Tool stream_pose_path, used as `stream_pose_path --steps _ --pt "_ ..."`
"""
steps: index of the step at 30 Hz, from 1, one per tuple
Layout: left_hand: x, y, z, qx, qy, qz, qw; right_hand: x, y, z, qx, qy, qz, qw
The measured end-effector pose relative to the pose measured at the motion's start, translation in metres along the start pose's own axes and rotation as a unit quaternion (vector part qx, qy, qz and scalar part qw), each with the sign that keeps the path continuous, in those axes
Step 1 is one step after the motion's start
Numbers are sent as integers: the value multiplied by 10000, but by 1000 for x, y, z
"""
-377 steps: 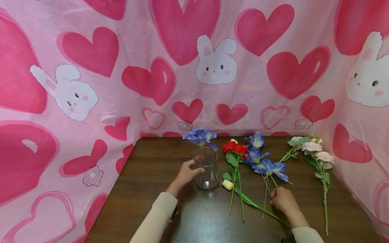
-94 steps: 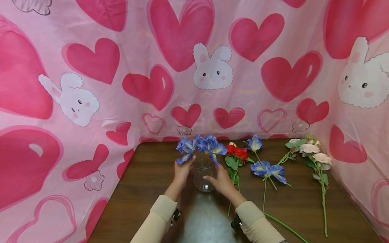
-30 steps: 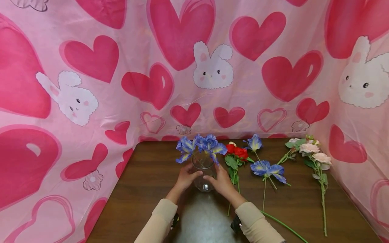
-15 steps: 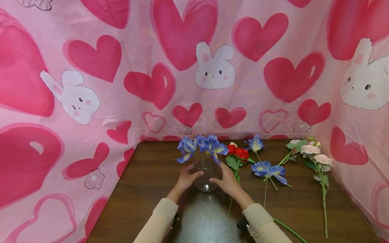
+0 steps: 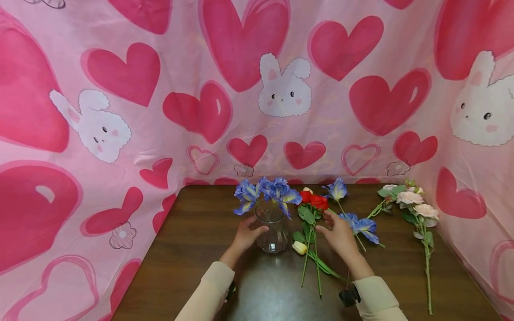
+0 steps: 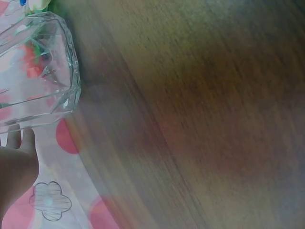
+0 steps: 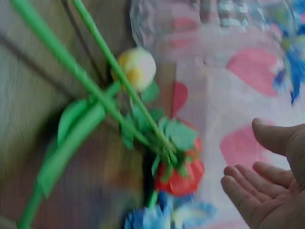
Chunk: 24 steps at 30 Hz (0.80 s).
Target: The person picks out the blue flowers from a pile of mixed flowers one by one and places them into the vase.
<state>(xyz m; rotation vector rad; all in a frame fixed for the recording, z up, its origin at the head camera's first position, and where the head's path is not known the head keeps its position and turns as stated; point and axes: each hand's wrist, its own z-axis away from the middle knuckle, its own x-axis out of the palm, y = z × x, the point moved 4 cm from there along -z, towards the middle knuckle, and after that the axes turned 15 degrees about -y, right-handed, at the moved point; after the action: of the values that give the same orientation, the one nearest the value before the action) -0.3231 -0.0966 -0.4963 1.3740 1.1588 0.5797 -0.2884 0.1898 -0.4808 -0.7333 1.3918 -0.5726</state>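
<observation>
Brown table (image 5: 192,232) under glass vase (image 5: 274,243) — pink heart-print cloth (image 5: 281,127) behind.

Head: from above, forward and down across the table (image 5: 180,240) to the cloth (image 5: 281,129); farthest, widest.
Left wrist: close, tipped sideways, past the vase (image 6: 47,86) to the cloth.
Right wrist: close, tipped sideways, over red roses (image 7: 183,179) toward the vase.
Shared by all: vase, red roses, cloth.
</observation>
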Motion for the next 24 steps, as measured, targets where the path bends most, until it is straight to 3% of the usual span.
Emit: stream_pose_path --steps 6,11,17,24 --pt "0 1 0 14 -42 168 9998 -32 23 19 488 317 478 9972" --pt "0 0 0 -20 -17 150 9999 -50 49 30 1188 164 835 9893" --pt "0 -1 0 -4 -59 180 9998 -55 74 38 1666 -253 964 9810" --pt "1 -1 1 119 -36 184 9998 -50 90 38 1756 -269 980 9792"
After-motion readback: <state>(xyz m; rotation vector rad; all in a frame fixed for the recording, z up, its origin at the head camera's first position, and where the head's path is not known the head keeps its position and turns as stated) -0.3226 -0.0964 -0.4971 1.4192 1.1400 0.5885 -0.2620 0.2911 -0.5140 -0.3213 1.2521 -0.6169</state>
